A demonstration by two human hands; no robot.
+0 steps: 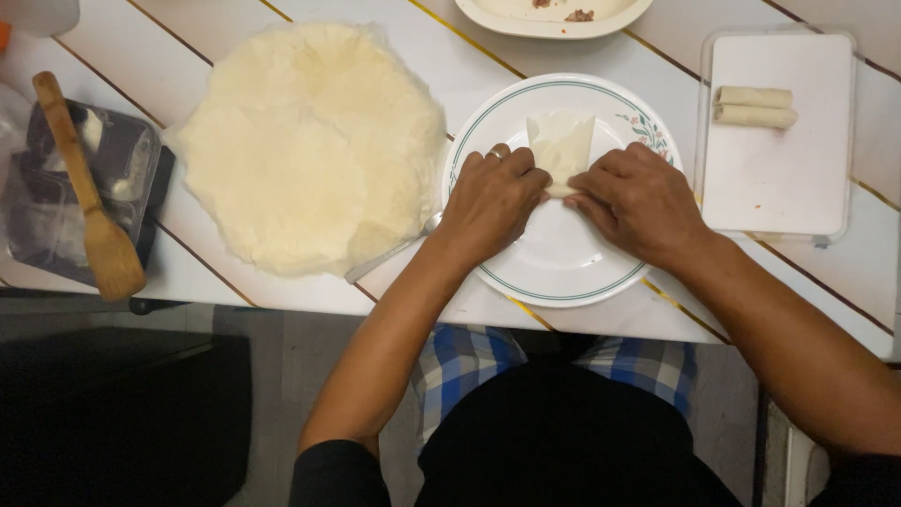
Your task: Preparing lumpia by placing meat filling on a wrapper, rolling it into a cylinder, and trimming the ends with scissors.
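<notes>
overhead view of a wrapper being rolled, read from the near edge outward; the person's forearms enter from below over a checked cloth (469,361) on the lap; the left hand (490,202) and the right hand (638,199) meet over the middle of a white plate with a green rim line and floral print (554,272), which sits at the near edge of the table (394,286) so the work stays close to the body; both hands are curled, fingertips pinching the near end of a pale folded wrapper (561,145), one from each side, so that the roll is kept even; the far part of the wrapper lies flat on the plate, sides folded in, pointing away from the person; a ring shows on the left hand; just left of the plate, a round stack of thin pale wrappers (310,150) lies within easy reach; further left, a wooden spatula (89,202) rests across a dark plastic container (131,160); right of the plate, a clear tray with a white liner (779,188) holds two finished rolls (755,106) side by side, apart from the working area; at the far edge, a cream dish (554,23) with scraps of filling is partly cut off.
</notes>
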